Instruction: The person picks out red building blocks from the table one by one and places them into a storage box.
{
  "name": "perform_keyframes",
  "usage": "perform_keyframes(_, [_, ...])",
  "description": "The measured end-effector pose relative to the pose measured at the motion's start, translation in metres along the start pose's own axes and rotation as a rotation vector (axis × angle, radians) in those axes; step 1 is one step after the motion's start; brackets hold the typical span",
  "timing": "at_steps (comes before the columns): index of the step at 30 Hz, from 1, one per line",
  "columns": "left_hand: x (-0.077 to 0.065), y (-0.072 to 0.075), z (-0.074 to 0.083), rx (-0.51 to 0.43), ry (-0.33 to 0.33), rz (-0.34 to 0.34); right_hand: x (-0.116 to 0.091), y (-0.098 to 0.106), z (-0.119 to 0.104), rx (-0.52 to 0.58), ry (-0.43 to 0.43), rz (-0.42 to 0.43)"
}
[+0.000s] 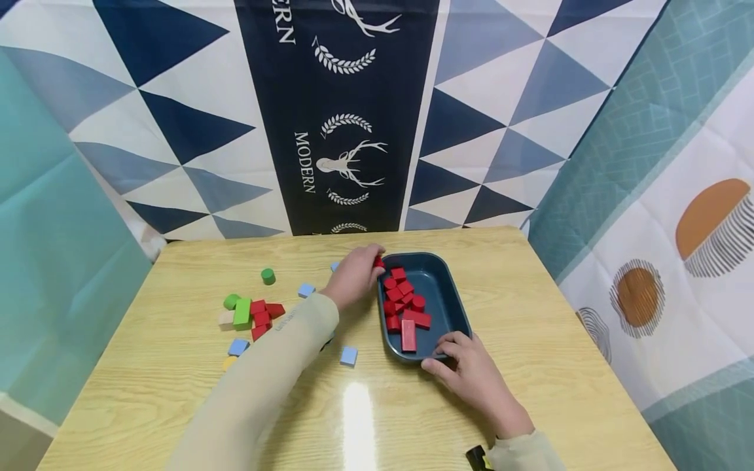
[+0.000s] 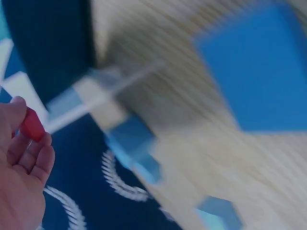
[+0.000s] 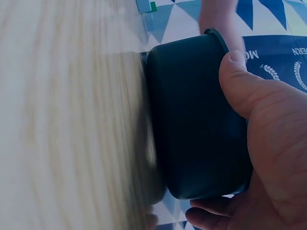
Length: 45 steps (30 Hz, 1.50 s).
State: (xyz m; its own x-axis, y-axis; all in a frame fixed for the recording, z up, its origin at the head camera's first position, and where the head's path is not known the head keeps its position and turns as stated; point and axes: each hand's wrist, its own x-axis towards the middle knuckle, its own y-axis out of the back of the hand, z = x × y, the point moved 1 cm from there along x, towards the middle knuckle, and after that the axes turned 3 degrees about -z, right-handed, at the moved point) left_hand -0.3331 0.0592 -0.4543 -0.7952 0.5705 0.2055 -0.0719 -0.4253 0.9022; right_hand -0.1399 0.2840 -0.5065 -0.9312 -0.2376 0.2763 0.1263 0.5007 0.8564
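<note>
My left hand [image 1: 352,273] pinches a small red block [image 2: 32,125] between thumb and fingers, at the far left rim of a dark blue plastic tray [image 1: 437,291]. Only part of that block shows past the fingers in the head view. Inside the tray, several red blocks [image 1: 416,319] of mixed shapes lie along its left half, cylinders and bars among them. The near right corner of the tray is in the grip of my right hand [image 1: 471,373]. In the right wrist view the thumb [image 3: 235,72] lies against the tray's dark wall [image 3: 192,120].
Left of the tray on the wooden table [image 1: 177,392] sits a cluster of red blocks [image 1: 260,317] beside a green block [image 1: 242,314]. Blue blocks [image 1: 349,356] lie scattered, and a green cylinder [image 1: 268,276] stands farther back. A black and yellow object [image 1: 478,458] lies by the right sleeve.
</note>
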Motion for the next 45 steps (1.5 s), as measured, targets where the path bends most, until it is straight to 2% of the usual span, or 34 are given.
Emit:
perform_keyframes(4, [-0.006,-0.001,0.026,-0.093,-0.059,-0.118,0.002,0.000,-0.002,0.006,-0.004,-0.020])
perform_keyframes(6, [-0.012,-0.002,0.032,-0.140,-0.072,-0.162,0.002,-0.001,-0.002,0.011,-0.006,-0.026])
perform_keyframes(8, [-0.019,0.003,0.031,-0.178,-0.063,-0.170,0.002,-0.003,-0.003,0.016,-0.004,-0.028])
perform_keyframes(10, [-0.028,0.013,0.022,-0.213,-0.051,-0.132,0.002,-0.005,-0.002,0.020,-0.002,-0.022])
perform_keyframes(13, [-0.049,0.037,-0.002,-0.220,0.002,-0.056,0.001,-0.004,-0.001,0.019,-0.003,-0.012])
perform_keyframes(15, [-0.069,0.053,-0.022,-0.211,0.050,-0.020,0.000,-0.002,0.000,0.017,-0.011,-0.006])
perform_keyframes(17, [-0.093,0.066,-0.041,-0.177,0.112,-0.011,-0.001,0.000,0.001,0.011,-0.018,-0.007])
perform_keyframes(18, [-0.107,0.071,-0.049,-0.157,0.128,-0.016,-0.001,0.001,0.001,0.005,-0.022,-0.006])
perform_keyframes(20, [-0.132,0.076,-0.059,-0.115,0.145,-0.072,-0.002,0.002,0.001,-0.002,-0.027,0.002])
perform_keyframes(23, [-0.167,0.076,-0.065,-0.024,0.073,-0.209,-0.002,0.003,0.001,-0.009,-0.016,0.014])
perform_keyframes(25, [-0.187,0.075,-0.068,0.031,0.041,-0.273,-0.001,0.001,0.001,-0.010,0.001,0.019])
perform_keyframes(27, [-0.203,0.076,-0.076,0.075,0.055,-0.269,0.000,-0.001,-0.001,-0.008,0.012,0.016])
perform_keyframes(30, [-0.220,0.079,-0.094,0.094,0.173,-0.200,0.002,-0.004,-0.005,-0.006,0.013,0.014])
perform_keyframes(33, [-0.227,0.079,-0.109,0.048,0.250,-0.168,0.003,-0.005,-0.007,-0.013,0.000,0.014])
perform_keyframes(37, [-0.227,0.069,-0.118,0.022,0.281,-0.160,0.004,-0.005,-0.008,-0.014,0.006,0.015])
perform_keyframes(41, [-0.212,0.056,-0.117,0.064,0.309,-0.108,0.003,-0.004,-0.008,-0.010,0.005,0.029])
perform_keyframes(45, [-0.195,0.048,-0.102,0.078,0.316,-0.109,0.002,-0.003,-0.007,0.000,0.002,0.021])
